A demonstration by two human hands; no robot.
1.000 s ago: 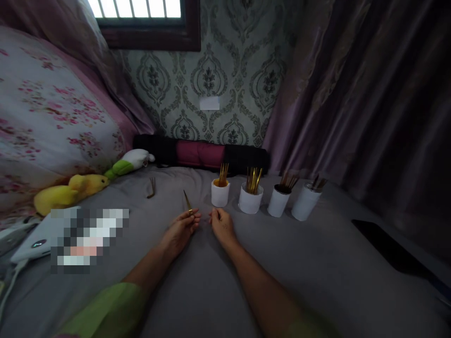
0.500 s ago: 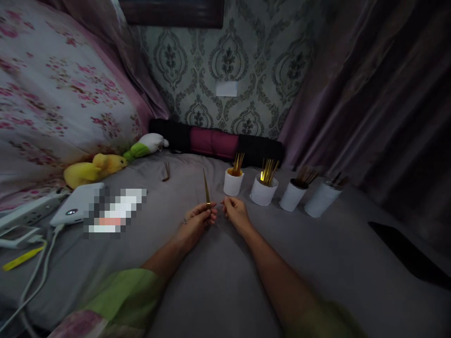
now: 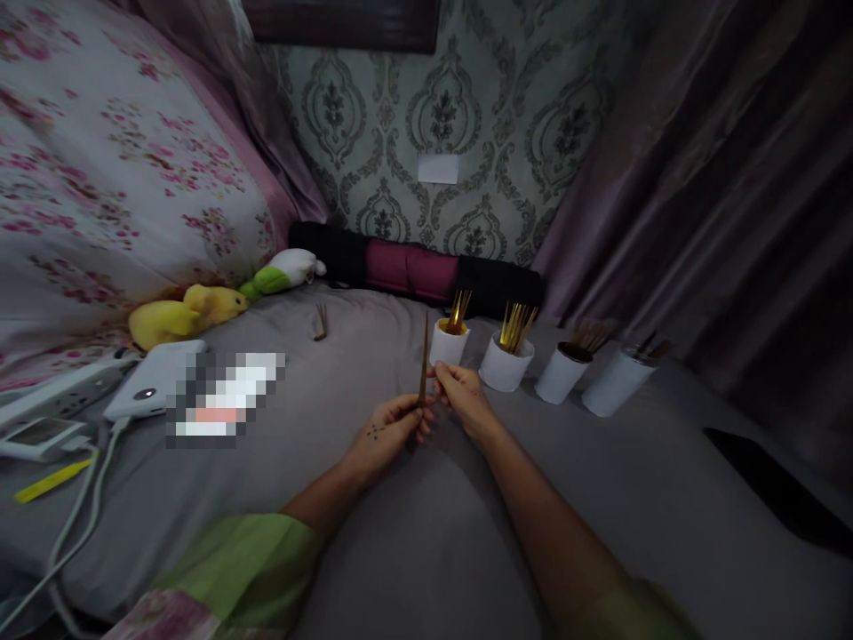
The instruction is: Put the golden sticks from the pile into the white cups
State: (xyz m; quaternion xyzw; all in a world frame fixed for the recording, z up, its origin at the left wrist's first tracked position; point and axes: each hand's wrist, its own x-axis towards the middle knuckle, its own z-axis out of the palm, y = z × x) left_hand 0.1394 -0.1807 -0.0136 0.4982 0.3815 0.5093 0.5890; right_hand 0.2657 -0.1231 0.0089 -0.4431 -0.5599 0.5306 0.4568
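My left hand (image 3: 393,427) pinches the wide lower end of a slim, pointed gold stick (image 3: 425,360), which stands nearly upright with its tip up. Beside the stick, the fingers of my right hand (image 3: 463,391) are pinched together. Whether they touch the stick or hold something small cannot be made out. Just behind my right hand is a white cup (image 3: 450,348) with a gold inside and thin gold sticks in it. A wider white cup (image 3: 506,366) to its right holds several more gold sticks.
Further right stand two taller white cups with dark sticks, one upright (image 3: 560,380) and one leaning in view (image 3: 614,384). A small bundle of sticks (image 3: 321,322) lies on the grey sheet. Left are plush toys (image 3: 187,316), a white power bank (image 3: 156,382), cables and a yellow marker (image 3: 54,480).
My left hand has moved right, and the gold stick has gone from leaning left to nearly upright. My right hand has risen slightly, closer beside the stick. The view has shifted a little.
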